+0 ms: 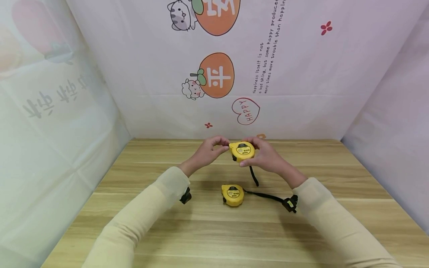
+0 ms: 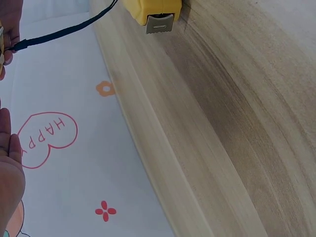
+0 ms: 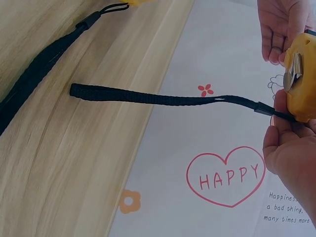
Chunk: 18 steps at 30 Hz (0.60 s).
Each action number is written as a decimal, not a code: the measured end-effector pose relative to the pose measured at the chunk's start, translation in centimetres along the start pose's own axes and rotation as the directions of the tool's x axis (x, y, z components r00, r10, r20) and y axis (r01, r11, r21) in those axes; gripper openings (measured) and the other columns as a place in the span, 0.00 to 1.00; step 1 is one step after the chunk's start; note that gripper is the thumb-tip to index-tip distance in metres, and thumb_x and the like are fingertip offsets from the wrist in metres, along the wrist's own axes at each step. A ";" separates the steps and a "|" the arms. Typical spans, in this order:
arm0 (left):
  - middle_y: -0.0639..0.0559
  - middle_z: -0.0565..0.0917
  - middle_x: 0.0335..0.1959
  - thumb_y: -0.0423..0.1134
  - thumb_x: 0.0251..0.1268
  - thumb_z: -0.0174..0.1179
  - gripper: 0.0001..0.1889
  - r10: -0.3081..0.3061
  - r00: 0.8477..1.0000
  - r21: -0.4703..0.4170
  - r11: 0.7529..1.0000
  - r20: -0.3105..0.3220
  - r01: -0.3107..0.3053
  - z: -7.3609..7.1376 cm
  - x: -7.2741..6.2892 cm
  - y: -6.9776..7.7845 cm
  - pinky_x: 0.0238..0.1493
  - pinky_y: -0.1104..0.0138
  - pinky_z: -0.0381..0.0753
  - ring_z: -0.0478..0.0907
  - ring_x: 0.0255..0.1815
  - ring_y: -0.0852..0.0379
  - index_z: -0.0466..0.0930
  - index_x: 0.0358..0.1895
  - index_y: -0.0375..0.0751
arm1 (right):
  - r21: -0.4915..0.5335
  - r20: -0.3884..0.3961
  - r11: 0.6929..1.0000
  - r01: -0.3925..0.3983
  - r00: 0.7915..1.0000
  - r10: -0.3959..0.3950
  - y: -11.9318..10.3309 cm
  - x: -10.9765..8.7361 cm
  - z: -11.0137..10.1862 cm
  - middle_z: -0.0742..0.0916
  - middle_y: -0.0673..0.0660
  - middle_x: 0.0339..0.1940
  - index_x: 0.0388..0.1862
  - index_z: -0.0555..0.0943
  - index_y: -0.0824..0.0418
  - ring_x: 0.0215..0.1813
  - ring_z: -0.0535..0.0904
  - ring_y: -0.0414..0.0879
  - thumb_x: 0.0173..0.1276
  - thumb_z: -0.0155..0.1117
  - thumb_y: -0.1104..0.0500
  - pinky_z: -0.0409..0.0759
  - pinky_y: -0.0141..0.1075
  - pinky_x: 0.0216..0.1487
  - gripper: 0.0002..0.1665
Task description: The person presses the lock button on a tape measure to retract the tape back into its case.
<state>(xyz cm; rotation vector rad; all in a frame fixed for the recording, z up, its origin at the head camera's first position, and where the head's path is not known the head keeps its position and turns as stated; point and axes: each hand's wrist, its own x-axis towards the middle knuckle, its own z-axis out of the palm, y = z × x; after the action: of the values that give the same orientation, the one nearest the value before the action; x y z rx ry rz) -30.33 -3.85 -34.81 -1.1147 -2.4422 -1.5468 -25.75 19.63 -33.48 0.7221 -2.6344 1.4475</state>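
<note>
In the head view, a yellow tape measure (image 1: pixel 243 151) is held up above the wooden table. My right hand (image 1: pixel 264 156) grips its right side, thumb below and fingers behind. At its upper left corner, the thumb and forefinger of my left hand (image 1: pixel 212 149) pinch the case edge. A black wrist strap (image 3: pixel 163 98) hangs from this tape measure, and its metal end hook (image 3: pixel 295 69) shows in the right wrist view. Below the hands, a second yellow tape measure (image 1: pixel 232 195) lies on the table, its own black strap (image 1: pixel 263 195) stretched to the right.
The wood-grain table (image 1: pixel 207 238) ends at a white printed cloth (image 1: pixel 161 111) hanging behind it. More cloth hangs at both sides. A small black device (image 1: pixel 290 203) shows beside the right sleeve, and another dark one (image 1: pixel 185 196) by the left sleeve.
</note>
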 end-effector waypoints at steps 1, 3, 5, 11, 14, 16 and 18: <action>0.51 0.82 0.42 0.35 0.71 0.57 0.07 0.003 1.000 -0.004 1.000 0.000 -0.003 0.0 0.0 -0.1 0.56 0.59 0.74 0.78 0.47 0.57 0.80 0.47 0.37 | -0.001 -0.001 1.000 0.000 1.000 0.000 0.0 0.0 0.0 0.79 0.61 0.54 0.64 0.70 0.68 0.53 0.74 0.54 0.49 0.82 0.60 0.75 0.46 0.52 0.45; 0.50 0.82 0.42 0.35 0.71 0.57 0.08 0.011 1.000 -0.013 1.000 0.000 -0.011 0.0 0.0 -0.1 0.57 0.58 0.74 0.78 0.46 0.56 0.80 0.47 0.37 | -0.005 -0.002 1.000 0.001 1.000 -0.001 0.0 0.0 0.0 0.78 0.61 0.54 0.64 0.70 0.68 0.53 0.74 0.54 0.49 0.82 0.60 0.75 0.46 0.52 0.45; 0.49 0.82 0.42 0.36 0.72 0.57 0.08 0.020 1.000 -0.021 1.000 0.001 -0.020 0.0 -0.1 -0.1 0.57 0.56 0.74 0.78 0.47 0.55 0.80 0.48 0.36 | -0.009 -0.004 1.000 0.000 1.000 0.000 0.1 0.1 0.0 0.78 0.61 0.54 0.63 0.70 0.68 0.53 0.74 0.54 0.49 0.82 0.60 0.75 0.46 0.52 0.45; 0.50 0.82 0.46 0.38 0.72 0.57 0.12 0.033 0.999 -0.036 0.999 0.009 -0.032 0.0 -0.2 -0.2 0.56 0.56 0.74 0.76 0.51 0.56 0.79 0.52 0.37 | -0.015 -0.008 1.000 -0.008 1.000 0.008 0.0 0.1 -0.1 0.78 0.61 0.54 0.62 0.70 0.67 0.53 0.73 0.53 0.49 0.82 0.57 0.74 0.46 0.52 0.44; 0.52 0.81 0.48 0.39 0.72 0.58 0.13 0.029 0.999 -0.054 0.998 0.017 -0.029 0.0 -0.3 -0.1 0.55 0.56 0.74 0.75 0.52 0.56 0.78 0.54 0.38 | -0.006 -0.009 1.000 -0.007 1.000 0.007 0.0 0.1 -0.1 0.78 0.61 0.54 0.62 0.70 0.67 0.53 0.73 0.53 0.49 0.82 0.57 0.74 0.46 0.52 0.44; 0.52 0.81 0.48 0.40 0.72 0.58 0.14 0.023 1.000 -0.062 0.998 0.021 -0.022 -0.1 -0.3 -0.1 0.55 0.55 0.74 0.75 0.53 0.56 0.78 0.55 0.38 | -0.007 -0.012 1.000 -0.006 1.000 0.006 0.0 0.2 -0.1 0.78 0.61 0.53 0.62 0.70 0.67 0.53 0.73 0.53 0.49 0.82 0.57 0.74 0.46 0.51 0.44; 0.52 0.81 0.49 0.40 0.71 0.59 0.15 0.016 1.000 -0.071 0.997 0.024 -0.015 -0.1 -0.4 -0.1 0.56 0.54 0.73 0.74 0.53 0.54 0.77 0.56 0.38 | -0.007 -0.014 1.000 -0.005 1.000 0.005 0.0 0.2 -0.1 0.78 0.61 0.53 0.62 0.70 0.67 0.53 0.73 0.53 0.49 0.82 0.56 0.74 0.45 0.51 0.44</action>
<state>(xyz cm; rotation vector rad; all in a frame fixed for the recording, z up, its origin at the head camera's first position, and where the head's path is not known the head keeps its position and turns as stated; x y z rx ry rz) -30.09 -4.16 -34.97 -1.1683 -2.4059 -1.6376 -25.95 19.65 -33.40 0.7027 -2.6315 1.4383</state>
